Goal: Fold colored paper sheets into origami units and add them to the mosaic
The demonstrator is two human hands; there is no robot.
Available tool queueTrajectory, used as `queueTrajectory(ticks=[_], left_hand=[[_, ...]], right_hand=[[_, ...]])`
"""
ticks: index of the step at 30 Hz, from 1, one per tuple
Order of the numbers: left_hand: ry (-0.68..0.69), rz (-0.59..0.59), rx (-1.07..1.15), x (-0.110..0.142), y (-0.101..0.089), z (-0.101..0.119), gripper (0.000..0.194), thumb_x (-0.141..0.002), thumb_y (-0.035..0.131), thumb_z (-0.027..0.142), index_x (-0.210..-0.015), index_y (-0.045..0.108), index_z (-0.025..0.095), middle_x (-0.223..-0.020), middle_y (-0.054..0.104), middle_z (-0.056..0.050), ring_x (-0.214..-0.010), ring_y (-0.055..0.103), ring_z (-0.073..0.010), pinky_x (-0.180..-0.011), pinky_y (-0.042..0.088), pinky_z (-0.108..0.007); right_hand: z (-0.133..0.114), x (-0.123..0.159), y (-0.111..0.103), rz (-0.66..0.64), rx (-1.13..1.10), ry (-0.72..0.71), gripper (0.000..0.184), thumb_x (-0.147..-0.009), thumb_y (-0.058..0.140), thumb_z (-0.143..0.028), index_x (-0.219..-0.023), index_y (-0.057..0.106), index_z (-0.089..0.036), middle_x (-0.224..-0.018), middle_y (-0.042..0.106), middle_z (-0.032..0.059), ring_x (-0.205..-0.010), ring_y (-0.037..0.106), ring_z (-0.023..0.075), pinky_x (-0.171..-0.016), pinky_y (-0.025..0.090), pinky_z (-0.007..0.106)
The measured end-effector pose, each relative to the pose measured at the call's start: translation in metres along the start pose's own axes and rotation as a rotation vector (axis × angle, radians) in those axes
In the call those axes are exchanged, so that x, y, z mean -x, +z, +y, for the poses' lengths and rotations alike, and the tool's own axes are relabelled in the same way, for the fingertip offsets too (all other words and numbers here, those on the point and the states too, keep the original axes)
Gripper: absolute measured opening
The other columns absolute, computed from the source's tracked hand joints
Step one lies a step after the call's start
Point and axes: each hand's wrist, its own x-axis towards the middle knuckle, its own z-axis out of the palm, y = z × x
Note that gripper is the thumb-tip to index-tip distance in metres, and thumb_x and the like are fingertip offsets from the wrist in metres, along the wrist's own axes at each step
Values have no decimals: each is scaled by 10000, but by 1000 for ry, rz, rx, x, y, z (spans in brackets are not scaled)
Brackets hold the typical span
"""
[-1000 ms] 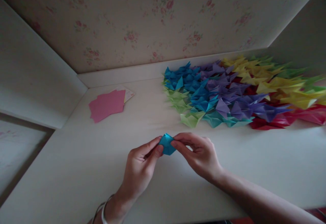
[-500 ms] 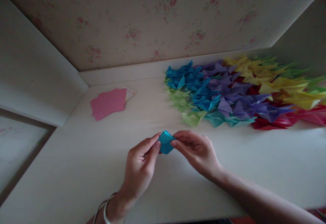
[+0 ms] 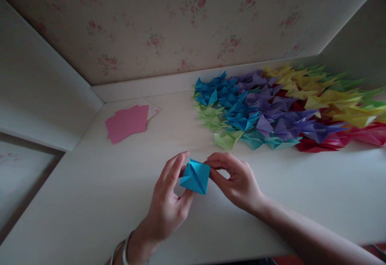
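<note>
Item: blue folded paper, a diamond-shaped piece with a raised centre crease, held just above the cream table near its front edge.

Left hand: your thumb sits under the lower corner and your fingers stand behind the left edge, lightly closed on the paper. Bracelets at the wrist.

Right hand: your thumb and forefinger are pinched together on the right corner; the other fingers curl loosely.

Nearby: pink paper sheets far left, well apart from your hands; a heap of folded paper pieces in blue, green, purple, yellow and red at far right, its nearest green pieces close to your right hand.

Risks, as judged:
- Pinching the right corner too hard may crush the point or tear along the crease.
- With only a light hold on the left, the flaps may spring open and lose their alignment.
- A wide sweep of your right hand may knock into the heap and scatter it.
</note>
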Motion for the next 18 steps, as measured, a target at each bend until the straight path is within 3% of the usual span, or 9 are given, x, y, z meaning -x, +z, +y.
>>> queueTrajectory(ticks=[4,7,9,14,18], left_hand=[[-127,91,227,-1,3,3,762,-882,623,59,-1493,281,359,-1368,576,-128,-962,717,-185,-790,629,-308],[-186,189,375,-2,4,6,609,-867,651,56,-1351,404,330,-1295,629,-89,-959,734,-179,-778,636,-296],[-184,235,348,-2,4,5,531,-856,670,56,-1276,469,311,-1241,661,-67,-955,739,-179,-774,639,-280],[-129,74,79,-1,-1,2,357,-906,595,68,-1180,676,282,-1251,673,-64,-959,737,-204,-742,653,-266],[-154,5,155,-7,-2,6,413,-918,579,75,-1227,696,321,-1253,684,-49,-894,748,-189,-706,658,-255]], right_hand=[[-3,-4,-1,-21,-48,-19,54,-896,670,-218,-944,682,-198,-842,750,48,-727,745,177,-656,628,248],[-6,-5,-1,-35,-54,-14,52,-908,667,-222,-937,706,-205,-823,751,32,-717,733,162,-656,613,232],[-7,-4,-1,-38,-45,-24,68,-911,665,-217,-955,716,-209,-827,757,30,-720,733,162,-668,617,237],[-9,-3,-1,-43,12,-113,193,-909,651,-178,-1079,728,-226,-937,782,44,-778,746,180,-725,627,274],[-10,-4,-2,-83,38,-167,212,-895,639,-132,-1048,752,-226,-912,791,49,-794,751,196,-719,612,282]])
